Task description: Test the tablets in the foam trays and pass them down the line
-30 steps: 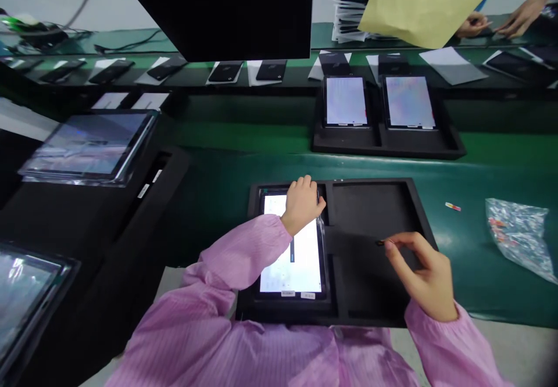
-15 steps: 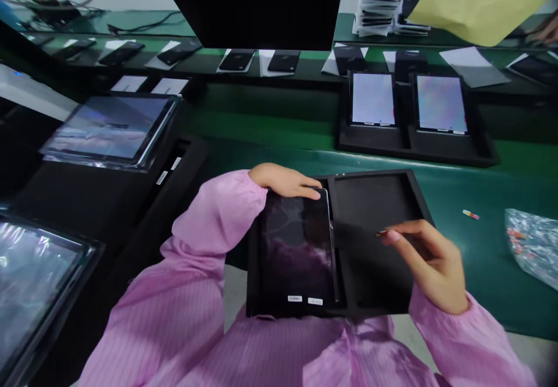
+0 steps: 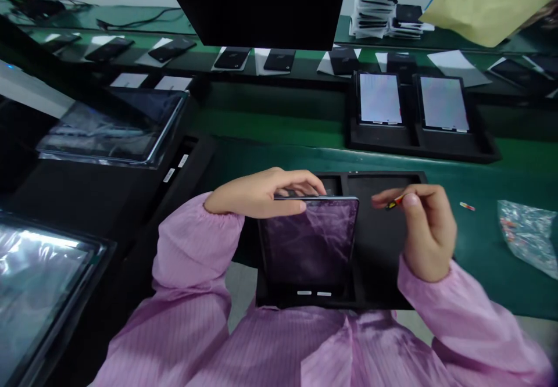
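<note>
While the green bench [image 3: 483, 271] bears a black tray [image 3: 379, 247], a dark tablet [image 3: 307, 247] slants up

Beyond the black tray, a rear tray [image 3: 422, 150] holds two lit tablets [image 3: 380, 97] side by side; the dark tablet is at the black tray's left compartment, its top edge raised, its lower edge by the person's body; the left hand [image 3: 265, 194] is closed over that top edge, thumb on the screen face, fingers behind; the right hand [image 3: 429, 224], above the tray's right side, has thumb and fingertips pinched together on a small strip; on the bench at right lies a clear plastic bag [image 3: 529, 236]; the small strip [image 3: 394, 203] shows dark, yellow and red; a coloured slip [image 3: 467, 206] lies between bag and tray.
</note>
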Available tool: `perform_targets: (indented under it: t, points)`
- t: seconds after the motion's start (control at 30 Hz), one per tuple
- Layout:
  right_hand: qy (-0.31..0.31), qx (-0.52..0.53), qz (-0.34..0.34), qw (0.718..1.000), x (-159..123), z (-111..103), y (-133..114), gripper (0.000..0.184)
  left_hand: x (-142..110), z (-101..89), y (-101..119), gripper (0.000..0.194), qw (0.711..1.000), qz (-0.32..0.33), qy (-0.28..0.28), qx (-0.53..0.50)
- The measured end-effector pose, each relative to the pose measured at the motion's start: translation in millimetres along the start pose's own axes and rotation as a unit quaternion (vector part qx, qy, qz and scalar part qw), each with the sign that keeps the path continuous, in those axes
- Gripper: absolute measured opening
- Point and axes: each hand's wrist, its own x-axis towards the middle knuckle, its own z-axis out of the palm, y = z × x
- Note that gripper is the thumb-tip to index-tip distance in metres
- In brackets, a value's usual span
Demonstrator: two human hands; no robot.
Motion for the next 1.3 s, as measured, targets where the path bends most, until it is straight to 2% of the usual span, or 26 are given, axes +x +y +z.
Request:
perform_targets:
  t: [0.13, 0.23, 0.3, 0.4, 0.47, 0.53, 0.6, 0.67, 0.73, 0.87, 0.93, 1.0, 1.07, 1.1, 1.13, 1.17, 1.2, 1.27, 1.3]
  points:
    - [0.050, -0.038, 0.025, 0.998, -45.8, 21.4, 12.6, 0.011, 2.0, 10.7, -14.2, 0.029, 0.987, 0.028, 0.048, -0.149]
    - [0.076, -0.103, -0.010, 0.992, -71.6, 31.3, 14.6, 0.007, -3.3, 20.9, -28.2, 0.029, 0.961, 0.060, 0.113, -0.247]
    - [0.084, -0.158, -0.048, 0.983, -77.4, 34.6, 11.9, 0.008, -8.2, 27.7, -33.5, 0.028, 0.947, 0.074, 0.150, -0.273]
    - [0.057, -0.242, -0.094, 0.964, -72.9, 35.3, 5.2, 0.011, -11.8, 36.0, -34.2, 0.028, 0.941, 0.069, 0.179, -0.278]
    - [0.036, -0.292, -0.111, 0.949, -68.5, 34.5, 2.5, 0.012, -9.6, 40.5, -33.2, 0.028, 0.933, 0.063, 0.216, -0.282]
    - [0.040, -0.312, -0.103, 0.944, -68.2, 34.5, 2.5, 0.011, -4.4, 44.0, -33.4, 0.028, 0.919, 0.063, 0.267, -0.282]
    - [0.054, -0.261, -0.057, 0.962, -72.3, 36.5, 4.2, 0.008, 2.1, 45.3, -34.3, 0.031, 0.908, 0.060, 0.305, -0.281]
    - [0.055, -0.144, -0.010, 0.988, -76.1, 41.1, 5.6, 0.007, 8.1, 43.1, -33.1, 0.034, 0.900, 0.059, 0.330, -0.281]
    - [0.052, -0.028, 0.003, 0.998, -73.0, 47.6, 5.5, 0.008, 12.9, 36.7, -27.3, 0.037, 0.894, 0.076, 0.349, -0.270]
    - [0.040, 0.047, -0.045, 0.997, -37.1, 57.8, 5.0, 0.009, 20.4, 15.2, -7.3, 0.038, 0.882, 0.182, 0.387, -0.199]
    - [0.031, 0.048, -0.086, 0.995, -14.7, 56.2, 9.3, 0.008, 24.0, 2.7, 0.0, 0.038, 0.882, 0.225, 0.391, -0.134]
    - [0.040, 0.004, -0.133, 0.990, 0.3, 49.2, 17.6, 0.007, 27.0, -9.3, 4.0, 0.038, 0.888, 0.252, 0.380, -0.065]
    - [0.057, -0.099, -0.208, 0.972, 5.6, 40.8, 27.4, 0.009, 28.7, -19.5, 7.9, 0.034, 0.898, 0.265, 0.352, 0.004]
    - [0.056, -0.154, -0.256, 0.953, 5.8, 38.3, 31.9, 0.010, 29.1, -23.5, 10.7, 0.031, 0.905, 0.262, 0.333, 0.034]
    - [0.030, -0.199, -0.307, 0.930, 5.4, 37.9, 35.5, 0.012, 29.4, -26.8, 14.4, 0.028, 0.914, 0.251, 0.313, 0.059]
    - [-0.029, -0.229, -0.356, 0.906, 5.3, 40.3, 38.2, 0.013, 29.8, -29.4, 18.6, 0.025, 0.923, 0.237, 0.294, 0.078]
    - [-0.112, -0.244, -0.398, 0.877, 6.1, 45.0, 40.0, 0.012, 30.4, -31.4, 23.1, 0.023, 0.930, 0.222, 0.279, 0.092]
    - [-0.274, -0.250, -0.449, 0.813, 11.0, 57.7, 42.7, 0.006, 32.4, -34.2, 30.8, 0.024, 0.937, 0.207, 0.256, 0.121]
    - [-0.315, -0.256, -0.472, 0.782, 14.4, 62.6, 44.4, 0.008, 33.8, -35.2, 33.3, 0.027, 0.936, 0.208, 0.247, 0.142]
